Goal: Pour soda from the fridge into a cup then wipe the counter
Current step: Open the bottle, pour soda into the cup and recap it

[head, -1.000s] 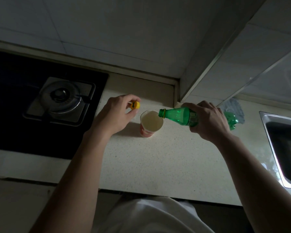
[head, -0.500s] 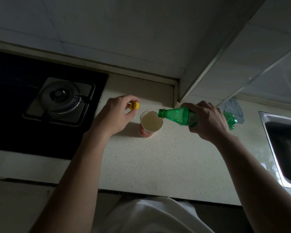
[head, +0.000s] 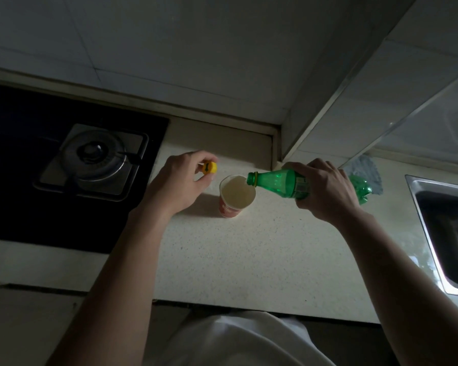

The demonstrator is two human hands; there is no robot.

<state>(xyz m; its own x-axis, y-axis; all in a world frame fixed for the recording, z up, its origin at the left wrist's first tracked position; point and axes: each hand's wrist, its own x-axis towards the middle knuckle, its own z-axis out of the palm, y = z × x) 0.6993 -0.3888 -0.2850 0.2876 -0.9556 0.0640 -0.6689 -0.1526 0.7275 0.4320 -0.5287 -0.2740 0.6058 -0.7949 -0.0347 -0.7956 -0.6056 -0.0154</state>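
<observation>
Soda bottle (head: 278, 182), green plastic, cap off, tipped near horizontal right of centre frame, mouth over the rim of the paper cup (head: 237, 195); right hand (head: 325, 192) wrapped round its label section. Cup stands on the pale speckled counter (head: 249, 254) mid-frame, pale liquid close to the brim. Just left of the cup, not touching it, left hand (head: 179, 183) pinches the yellow cap (head: 209, 167) between thumb and fingertips. Hands apart, cup between them. Step in hand looks like the pour, near its end going by fill level; can't make out a stream at the mouth, too dim. Next move, my read: tip bottle back upright before it overflows, bring cap to neck, screw on, set bottle down. Wipe not started; bluish cloth (head: 362, 170) bunched against the wall behind the right hand, upper right of centre, likely candidate. Can't see any spill on the counter. Gas hob (head: 98, 159) left of frame, steel sink (head: 444, 233) at right edge, both well apart from the cup
</observation>
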